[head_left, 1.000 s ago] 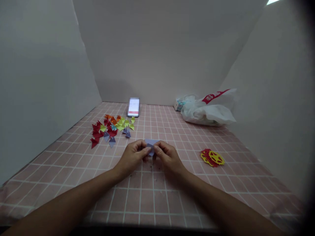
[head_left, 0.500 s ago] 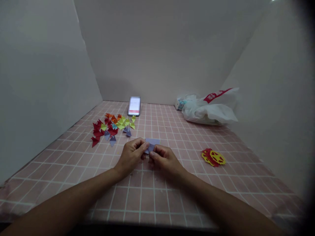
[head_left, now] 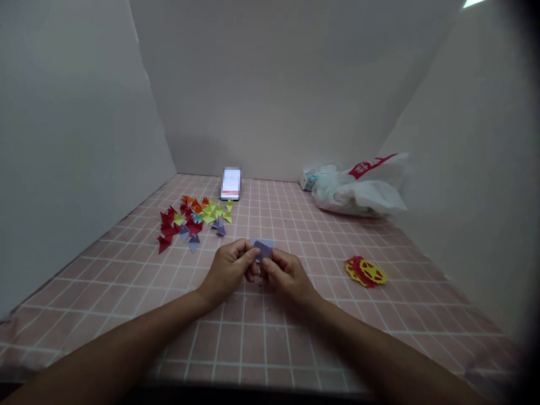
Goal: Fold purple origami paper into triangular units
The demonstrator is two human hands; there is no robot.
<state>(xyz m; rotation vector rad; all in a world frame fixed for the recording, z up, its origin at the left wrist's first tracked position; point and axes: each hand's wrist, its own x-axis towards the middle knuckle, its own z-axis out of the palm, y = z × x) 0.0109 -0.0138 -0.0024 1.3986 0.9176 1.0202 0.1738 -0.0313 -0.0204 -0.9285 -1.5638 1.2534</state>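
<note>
A small piece of purple paper (head_left: 264, 247) is held up between my two hands over the middle of the table. My left hand (head_left: 232, 265) pinches its left side, thumb on the near face. On the other side, my right hand (head_left: 289, 273) grips the lower right part between thumb and fingers. One part of the sheet lies folded over another, and the fingers hide its lower edge. Several folded paper pieces (head_left: 171, 225) in red, orange, yellow, blue and purple lie to the left, beyond my left hand.
Pink checked cloth (head_left: 261, 360) covers the table. At the back stands a phone (head_left: 230, 184) with a lit screen. A white plastic bag (head_left: 358, 191) and a tissue box (head_left: 309, 179) sit at the back right. Red and yellow cut-out discs (head_left: 366, 272) lie to the right.
A flap of the purple paper now lies further over the sheet, standing higher in front of its back part. My fingers have shifted slightly, with both hands still on the paper.
</note>
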